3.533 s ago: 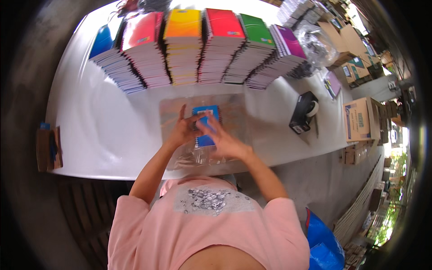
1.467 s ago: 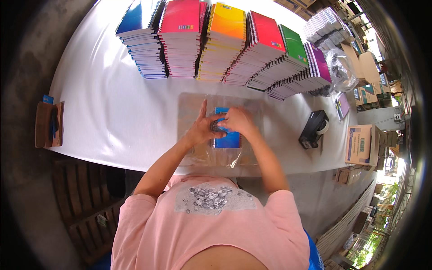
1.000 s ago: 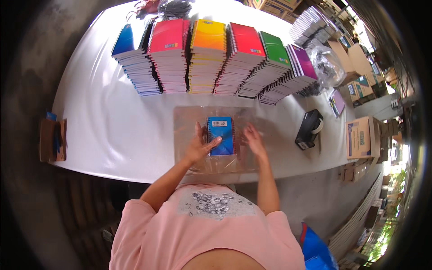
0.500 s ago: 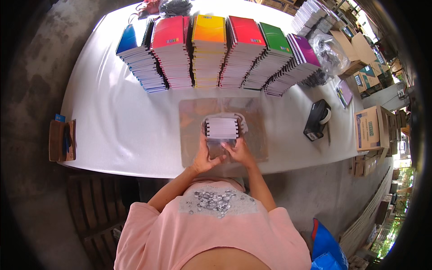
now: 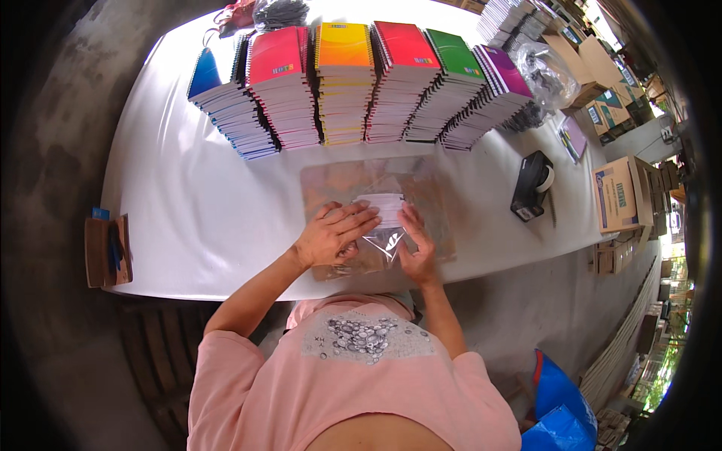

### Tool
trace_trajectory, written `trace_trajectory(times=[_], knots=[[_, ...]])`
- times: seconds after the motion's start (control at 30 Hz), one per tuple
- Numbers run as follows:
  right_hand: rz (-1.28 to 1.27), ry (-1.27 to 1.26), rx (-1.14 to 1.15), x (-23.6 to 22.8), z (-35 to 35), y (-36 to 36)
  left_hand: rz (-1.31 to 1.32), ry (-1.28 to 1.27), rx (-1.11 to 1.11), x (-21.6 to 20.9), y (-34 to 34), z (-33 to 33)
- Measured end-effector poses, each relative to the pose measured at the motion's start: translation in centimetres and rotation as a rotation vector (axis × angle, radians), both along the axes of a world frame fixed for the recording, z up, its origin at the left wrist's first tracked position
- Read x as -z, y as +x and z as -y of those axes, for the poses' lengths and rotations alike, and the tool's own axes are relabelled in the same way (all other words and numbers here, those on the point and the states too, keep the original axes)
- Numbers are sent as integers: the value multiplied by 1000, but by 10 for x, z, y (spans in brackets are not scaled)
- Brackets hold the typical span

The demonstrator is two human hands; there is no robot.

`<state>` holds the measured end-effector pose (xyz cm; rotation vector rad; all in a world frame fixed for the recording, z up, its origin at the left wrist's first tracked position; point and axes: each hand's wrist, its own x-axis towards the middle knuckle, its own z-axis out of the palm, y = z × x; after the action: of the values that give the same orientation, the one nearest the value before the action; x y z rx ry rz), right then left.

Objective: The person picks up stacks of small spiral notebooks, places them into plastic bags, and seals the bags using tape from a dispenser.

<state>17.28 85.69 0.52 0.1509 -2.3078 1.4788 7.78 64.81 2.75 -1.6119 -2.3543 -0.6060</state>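
Observation:
A small bundle of spiral notebooks [image 5: 385, 209] stands page edges up inside a clear plastic wrapper [image 5: 387, 242], whose loose near end shines below it. My left hand [image 5: 335, 231] lies across the bundle's left side, fingers stretched out over the plastic. Against the right side my right hand [image 5: 418, 244] grips the wrapped bundle, fingers along its edge and thumb nearer me. The notebook covers are hidden. Beneath both hands lies a flat sheet of clear and brownish plastic [image 5: 320, 180] on the white table [image 5: 203, 218].
Tall notebook stacks in blue, red, yellow [image 5: 344, 45], green and purple line the far side. To the right are a black tape dispenser [image 5: 532, 186], a purple notebook [image 5: 573, 141] and a cardboard box [image 5: 617, 195]. A brown holder [image 5: 107, 252] sits at the left edge.
My left hand has moved from the bundle's near end up over its left side, fingers now extended. My right hand has shifted to the right side. The plastic's near end has spread out.

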Motion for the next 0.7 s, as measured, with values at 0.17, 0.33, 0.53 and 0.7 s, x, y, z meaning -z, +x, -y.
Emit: trace_trajectory(times=[0.17,0.33,0.53,0.7], knots=[[4,355,-74,-17,-6,-10,-144,-129,-16,-9,4,1],[-11,471,-112,-26,-10,-17,232,-52,101,-11,-8,6],[-7,560,-102,-29,-11,-15,162,-284,139,-44,-16,-5],[-106,103,141,-42,-61,-11,133,-276,112,-41,-20,0]])
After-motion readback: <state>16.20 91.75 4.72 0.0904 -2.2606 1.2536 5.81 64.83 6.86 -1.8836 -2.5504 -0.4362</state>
